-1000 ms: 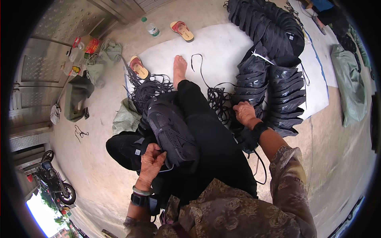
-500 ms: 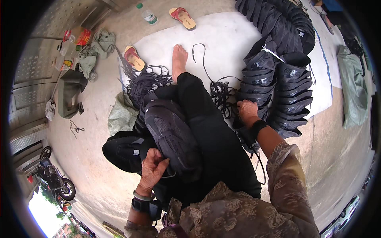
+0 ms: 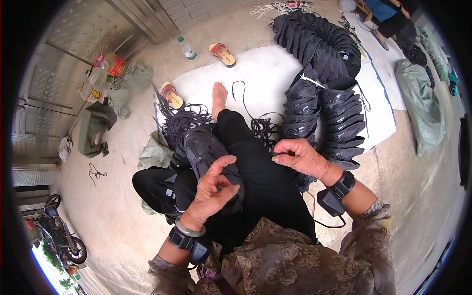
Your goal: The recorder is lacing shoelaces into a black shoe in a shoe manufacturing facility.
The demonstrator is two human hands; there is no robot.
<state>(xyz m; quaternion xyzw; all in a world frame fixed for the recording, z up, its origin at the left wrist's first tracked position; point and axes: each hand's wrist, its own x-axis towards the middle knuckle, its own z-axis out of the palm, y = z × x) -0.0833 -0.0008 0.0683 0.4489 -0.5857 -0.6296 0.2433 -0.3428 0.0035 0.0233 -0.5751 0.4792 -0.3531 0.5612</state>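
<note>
My left hand (image 3: 212, 191) hovers over the dark shoe upper (image 3: 202, 150) on my lap, its thumb and index finger spread apart with nothing seen between them. Across my right thigh, my right hand (image 3: 304, 158) is raised with thumb and forefinger a little apart; I make out nothing in it. Beside my left wrist rests another black upper (image 3: 156, 189) with a small white label. Beyond my right hand, two curved rows of nested black uppers (image 3: 300, 110) lie on a white sheet (image 3: 255, 69). Heaps of black laces (image 3: 184, 120) lie by my bare foot, with more laces (image 3: 264, 130) near the rows.
Red-strapped sandals (image 3: 222, 54) and a plastic bottle (image 3: 187, 50) are ahead. Containers (image 3: 112, 64) and green cloth bags stand along the metal door at left. A green sack (image 3: 420, 108) lies at right, near another person (image 3: 388, 22). A motorbike (image 3: 61, 228) is parked at left.
My left hand has let go of the upper's edge and lifted. My right hand has come up and inward from beside the rows of uppers. The view has tilted upward.
</note>
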